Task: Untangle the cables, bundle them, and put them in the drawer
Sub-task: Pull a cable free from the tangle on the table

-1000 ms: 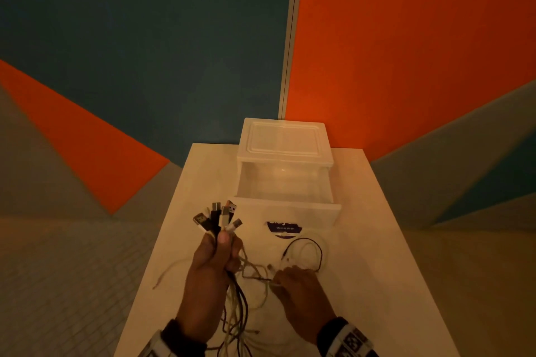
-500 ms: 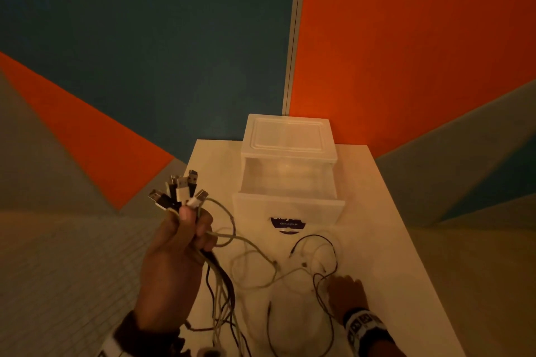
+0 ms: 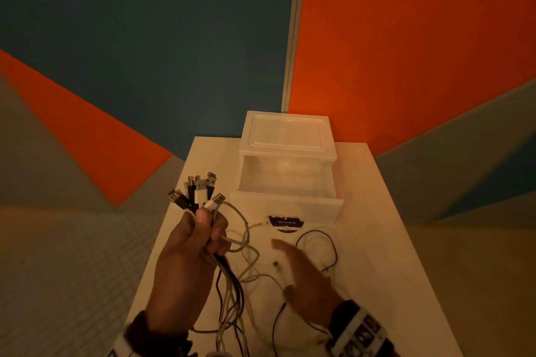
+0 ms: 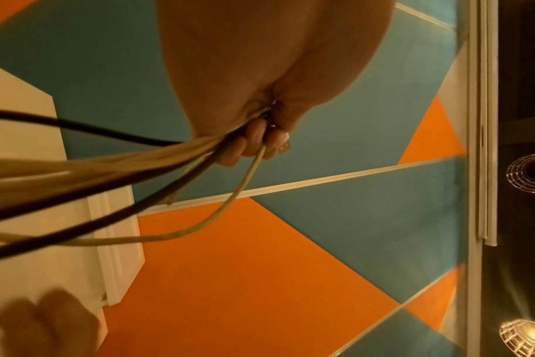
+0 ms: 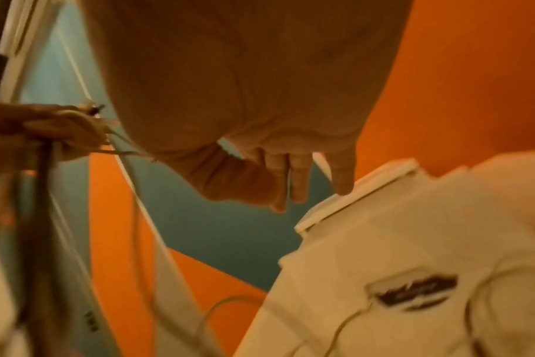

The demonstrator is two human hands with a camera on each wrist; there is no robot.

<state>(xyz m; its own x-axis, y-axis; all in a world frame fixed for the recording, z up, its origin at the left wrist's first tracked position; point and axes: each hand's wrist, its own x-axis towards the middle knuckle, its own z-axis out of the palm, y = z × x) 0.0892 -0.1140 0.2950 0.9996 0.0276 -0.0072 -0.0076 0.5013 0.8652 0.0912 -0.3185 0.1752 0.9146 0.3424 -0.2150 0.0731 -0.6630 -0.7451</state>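
Left hand: the left hand point(image 3: 185, 264) is fisted round a gathered bunch of cables point(image 3: 229, 293) at lower left of the head view, raised off the table. The USB plug ends point(image 3: 197, 191) fan out above the thumb; the left wrist view shows the fingers point(image 4: 248, 145) curled tight on the strands.

Right hand: the right hand point(image 3: 307, 278) hovers at lower centre, fingers straight and slightly spread, blurred. The right wrist view shows its fingers point(image 5: 299, 178) extended with nothing between them, so I judge it holds nothing.

Change: half a second ago the right hand lay low at the right edge of the loose loops; now it is nearer the frame's centre, over the tangle. The left hand with the plugs sits slightly more to the centre and about as high.

Loose cables: a thin black cable point(image 3: 322, 243) and pale ones still loop on the white table point(image 3: 400, 240), just in front of the drawer front.

Drawer: the translucent plastic drawer point(image 3: 285, 182) stands pulled open at the frame's centre, with no cable in it.

Meaning: the plug ends are collected but the tails remain crossed; untangling looks part done, and bundling and stowing are not yet begun.

Next: the free hand probably needs to comb the strands straight.
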